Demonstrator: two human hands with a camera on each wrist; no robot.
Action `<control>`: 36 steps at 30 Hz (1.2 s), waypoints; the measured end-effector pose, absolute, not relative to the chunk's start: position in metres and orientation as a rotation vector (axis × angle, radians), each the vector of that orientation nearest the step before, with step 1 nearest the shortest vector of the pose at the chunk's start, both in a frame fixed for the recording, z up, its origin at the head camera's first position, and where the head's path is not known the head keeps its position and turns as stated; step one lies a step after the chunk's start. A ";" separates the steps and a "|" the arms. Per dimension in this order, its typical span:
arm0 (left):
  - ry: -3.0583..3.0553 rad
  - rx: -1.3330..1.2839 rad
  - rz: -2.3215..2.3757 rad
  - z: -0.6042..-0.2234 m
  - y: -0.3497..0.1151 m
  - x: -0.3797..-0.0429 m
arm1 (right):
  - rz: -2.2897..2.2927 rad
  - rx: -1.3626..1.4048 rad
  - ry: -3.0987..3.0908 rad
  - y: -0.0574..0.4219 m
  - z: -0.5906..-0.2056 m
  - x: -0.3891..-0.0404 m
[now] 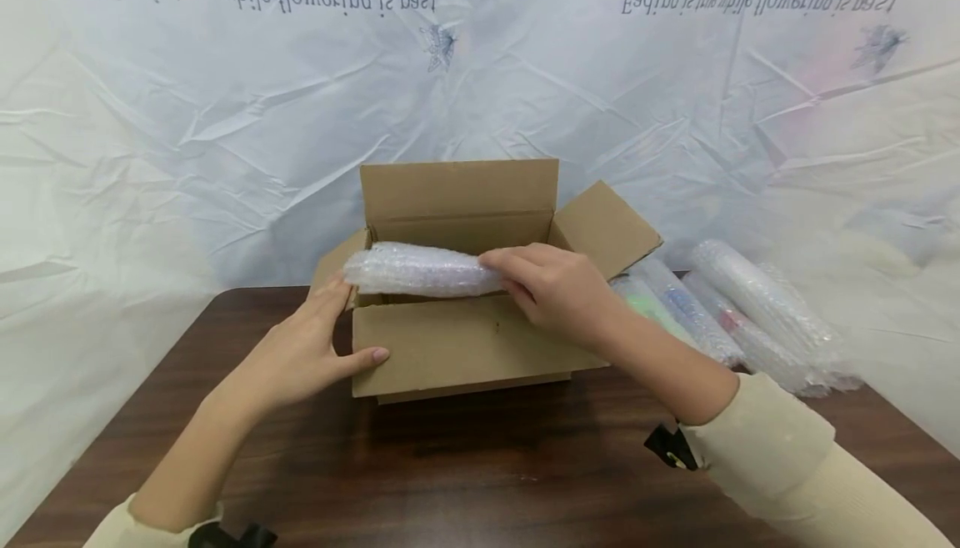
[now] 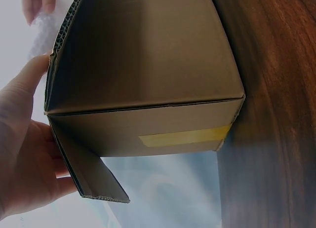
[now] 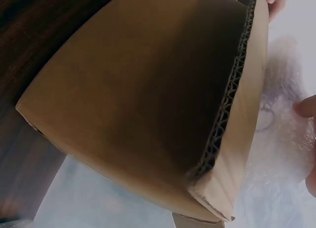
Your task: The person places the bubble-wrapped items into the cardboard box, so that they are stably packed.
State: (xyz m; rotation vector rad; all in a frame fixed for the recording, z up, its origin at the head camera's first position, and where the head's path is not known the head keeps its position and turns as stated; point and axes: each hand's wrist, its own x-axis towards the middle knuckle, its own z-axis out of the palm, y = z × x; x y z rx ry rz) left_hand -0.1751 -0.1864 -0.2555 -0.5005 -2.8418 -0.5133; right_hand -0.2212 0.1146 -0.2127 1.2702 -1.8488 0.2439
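Pinching the right end of a bubble-wrapped roll (image 1: pixel 420 271), the right hand (image 1: pixel 562 285) is holding it across the mouth of an open cardboard box (image 1: pixel 465 228).

At the left, the left hand (image 1: pixel 300 352) is resting at the box's near corner, ungripping, its fingers reaching up by the left flap (image 1: pixel 341 260) and its thumb touching the front flap (image 1: pixel 450 348); a strip of yellow tape (image 2: pixel 187 137) is showing on the box's left side; the roll is lying sideways between the hands, below the raised back flap (image 1: pixel 461 189); whether it is touching the box is hard to tell; farther right, the right flap (image 1: pixel 611 227) is slanting outward, and more bubble-wrapped packages (image 1: pixel 757 289) are lying side by side on the dark wooden table (image 1: pixel 480 481).
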 end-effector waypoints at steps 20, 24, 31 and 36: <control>-2.855 -0.499 -0.513 -0.255 -0.186 -0.175 | 0.156 1.094 -2.271 0.110 -0.209 -0.221; -2.857 -0.493 -0.511 -0.255 -0.186 -0.175 | 0.135 1.085 -2.336 0.110 -0.212 -0.224; -2.865 -0.499 -0.514 -0.255 -0.186 -0.174 | 0.221 1.089 -2.444 0.114 -0.215 -0.228; -2.868 -0.496 -0.516 -0.255 -0.186 -0.174 | 0.265 1.082 -2.416 0.122 -0.216 -0.230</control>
